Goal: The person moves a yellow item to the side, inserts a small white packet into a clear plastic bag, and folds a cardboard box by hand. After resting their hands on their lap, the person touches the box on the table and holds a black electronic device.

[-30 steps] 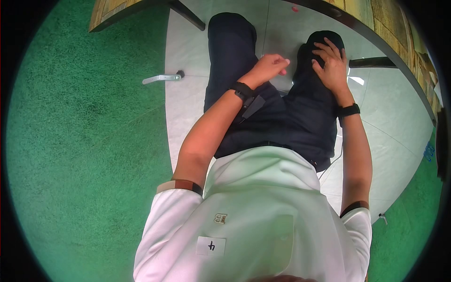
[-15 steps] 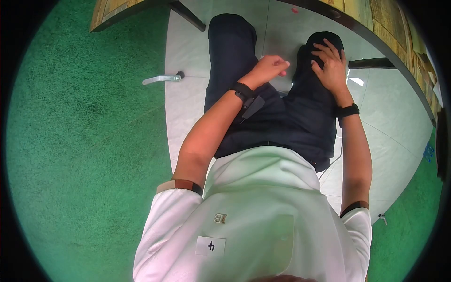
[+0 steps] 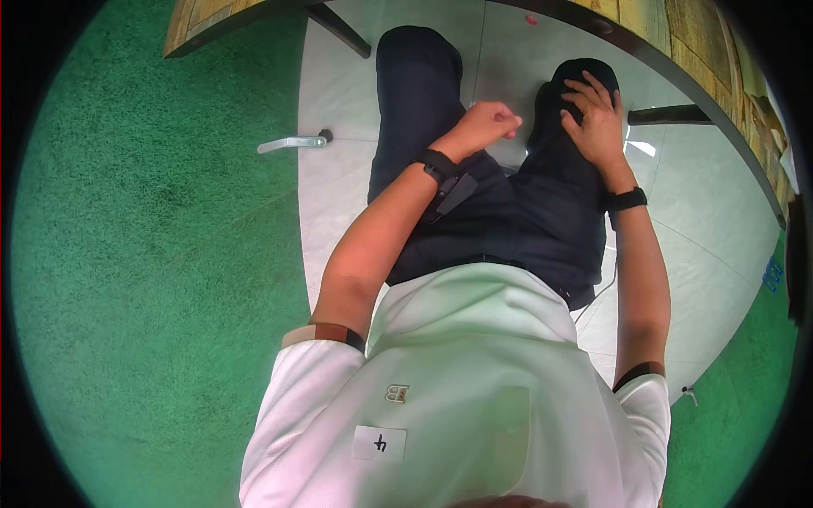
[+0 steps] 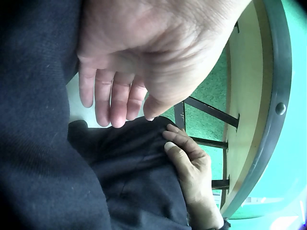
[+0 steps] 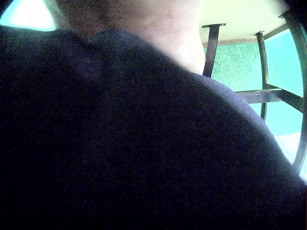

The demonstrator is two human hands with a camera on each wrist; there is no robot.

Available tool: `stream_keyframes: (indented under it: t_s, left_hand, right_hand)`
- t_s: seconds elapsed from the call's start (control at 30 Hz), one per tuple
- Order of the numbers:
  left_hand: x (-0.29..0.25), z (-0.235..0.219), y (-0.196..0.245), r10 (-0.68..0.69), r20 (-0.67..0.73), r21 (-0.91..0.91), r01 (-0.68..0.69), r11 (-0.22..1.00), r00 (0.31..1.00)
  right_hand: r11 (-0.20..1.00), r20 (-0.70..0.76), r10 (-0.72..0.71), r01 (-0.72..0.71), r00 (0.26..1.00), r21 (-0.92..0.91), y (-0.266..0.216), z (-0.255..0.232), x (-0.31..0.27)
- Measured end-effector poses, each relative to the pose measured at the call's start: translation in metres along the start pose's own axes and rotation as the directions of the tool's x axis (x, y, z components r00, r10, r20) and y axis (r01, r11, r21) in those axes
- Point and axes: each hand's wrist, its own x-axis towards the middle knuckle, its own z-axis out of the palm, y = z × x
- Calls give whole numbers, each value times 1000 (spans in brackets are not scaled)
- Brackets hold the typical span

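My left hand [image 3: 487, 125] lies over the inner side of the left thigh of the dark trousers [image 3: 415, 102], its fingers loosely bent with nothing in them. In the left wrist view its palm and hanging fingers [image 4: 117, 103] show over the dark cloth. My right hand [image 3: 597, 127] rests on the right knee, fingers spread over the fabric; it also appears beyond the left one in the left wrist view. Only the base of the right hand [image 5: 168, 33] is visible in the right wrist view, with trouser cloth hiding the rest. Each wrist wears a black strap [image 3: 628, 200].
A wooden table edge [image 3: 677, 76] curves past the knees, with dark metal legs [image 3: 673, 113] below it. Pale tiles [image 3: 703, 203] lie underfoot, beside green carpet [image 3: 161, 254]. A metal lever [image 3: 292, 143] sticks out at the left, and a small red thing [image 3: 531, 19] lies beyond the knees.
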Motion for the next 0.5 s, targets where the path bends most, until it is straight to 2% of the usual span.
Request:
stream_keyframes:
  t_s: [0.5]
  left_hand:
    - [0, 0, 0, 23, -1, 29, -23, 999, 1000]
  right_hand:
    - [1000, -10, -6, 6, 1000, 5, 1, 2, -1]
